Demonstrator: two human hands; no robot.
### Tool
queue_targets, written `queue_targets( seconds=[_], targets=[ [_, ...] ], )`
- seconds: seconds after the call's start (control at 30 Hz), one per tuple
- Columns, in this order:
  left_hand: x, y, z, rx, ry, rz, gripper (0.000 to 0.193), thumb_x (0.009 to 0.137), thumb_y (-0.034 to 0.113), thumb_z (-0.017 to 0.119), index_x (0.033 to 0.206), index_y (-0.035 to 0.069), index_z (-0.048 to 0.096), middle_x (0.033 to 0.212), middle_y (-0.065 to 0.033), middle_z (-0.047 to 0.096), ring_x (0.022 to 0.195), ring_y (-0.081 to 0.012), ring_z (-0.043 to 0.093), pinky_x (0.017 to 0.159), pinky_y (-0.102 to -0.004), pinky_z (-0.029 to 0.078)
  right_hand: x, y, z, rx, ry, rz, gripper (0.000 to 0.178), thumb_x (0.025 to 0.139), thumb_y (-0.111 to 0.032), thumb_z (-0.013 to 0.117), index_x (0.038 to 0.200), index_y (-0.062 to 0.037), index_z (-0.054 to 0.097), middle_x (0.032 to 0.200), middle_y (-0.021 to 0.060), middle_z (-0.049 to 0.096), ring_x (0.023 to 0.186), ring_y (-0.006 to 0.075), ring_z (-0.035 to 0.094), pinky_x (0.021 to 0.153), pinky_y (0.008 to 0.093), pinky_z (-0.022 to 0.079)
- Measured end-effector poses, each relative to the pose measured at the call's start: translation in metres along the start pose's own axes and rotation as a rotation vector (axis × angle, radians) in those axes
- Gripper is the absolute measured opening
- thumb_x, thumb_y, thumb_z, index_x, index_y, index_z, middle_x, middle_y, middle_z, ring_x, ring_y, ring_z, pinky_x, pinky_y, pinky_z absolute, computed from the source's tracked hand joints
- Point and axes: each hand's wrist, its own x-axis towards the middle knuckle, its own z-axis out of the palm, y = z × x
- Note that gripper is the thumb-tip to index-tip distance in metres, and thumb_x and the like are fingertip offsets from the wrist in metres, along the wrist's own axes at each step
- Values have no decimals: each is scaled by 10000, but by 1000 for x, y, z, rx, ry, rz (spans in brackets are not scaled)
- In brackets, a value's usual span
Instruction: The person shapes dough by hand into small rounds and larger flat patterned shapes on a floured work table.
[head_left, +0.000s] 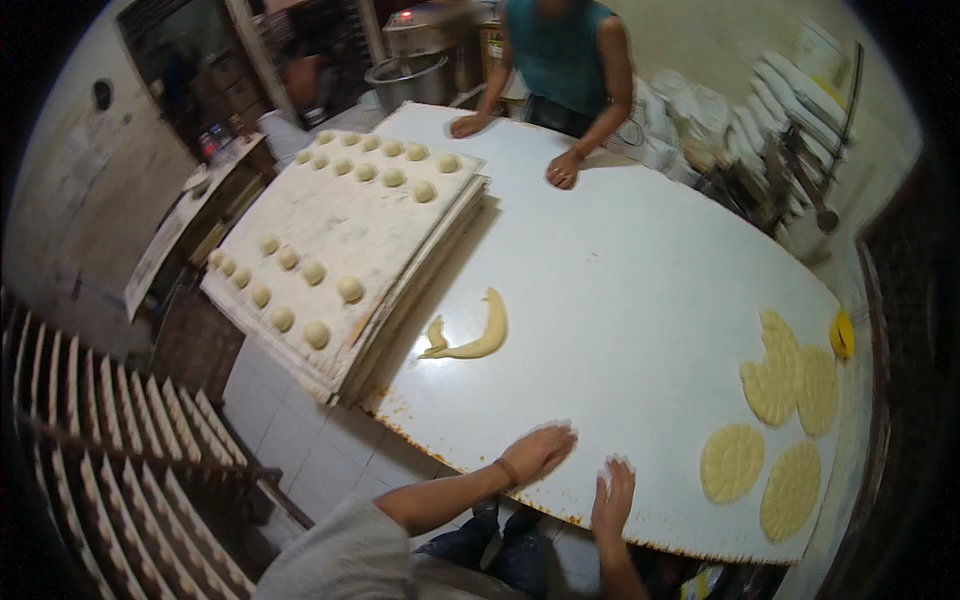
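Observation:
My left hand point(538, 452) is over the near edge of the white table point(590, 310), palm down with its fingers stretched to the right; what lies under the palm is hidden. To its right, my right hand point(614, 497) lies at the same edge with fingers extended, and nothing shows in it. Beyond my left hand, a curved strip of pale dough point(490, 330) rests on the table, with a small bent end at its left. Several flattened, dimpled dough rounds point(732, 463) lie at the table's right end.
At left, stacked floured boards point(340, 215) overlap the table and carry rows of dough balls point(350, 289). Across the table stands a co-worker point(560, 60), both hands on its surface. A yellow tool point(842, 335) lies at the right edge. A loaded rack point(120, 450) stands lower left.

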Motion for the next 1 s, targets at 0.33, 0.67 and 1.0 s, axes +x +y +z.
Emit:
queue_targets(
  seconds=[0.33, 0.67, 1.0],
  targets=[
    [8, 2, 6, -54, -40, -108, 241, 1023, 167, 643, 1210, 30, 710, 1271, -155, 691, 1310, -339, 598, 1137, -419, 481, 16, -9, -2, 104, -17, 101, 337, 1041, -110, 639, 1349, 29, 636, 1433, 227, 593, 1417, 406, 486, 1201, 490, 370],
    [26, -1, 16, 40, 58, -96, 146, 986, 145, 691, 1083, 39, 717, 1247, -156, 684, 1255, -319, 632, 1096, -448, 512, 22, 14, -12, 10, -50, -51, 341, 1006, -90, 672, 1324, 23, 621, 1419, 214, 581, 1367, 398, 514, 1151, 521, 413],
    [19, -6, 4, 181, 30, -49, 189, 989, 157, 713, 1140, 43, 716, 1239, -118, 689, 1252, -325, 630, 1080, -416, 529, 27, 26, -20, 45, -66, -43, 283, 1038, -126, 660, 1292, -2, 648, 1384, 182, 594, 1345, 380, 530, 1157, 494, 422]
  ],
)
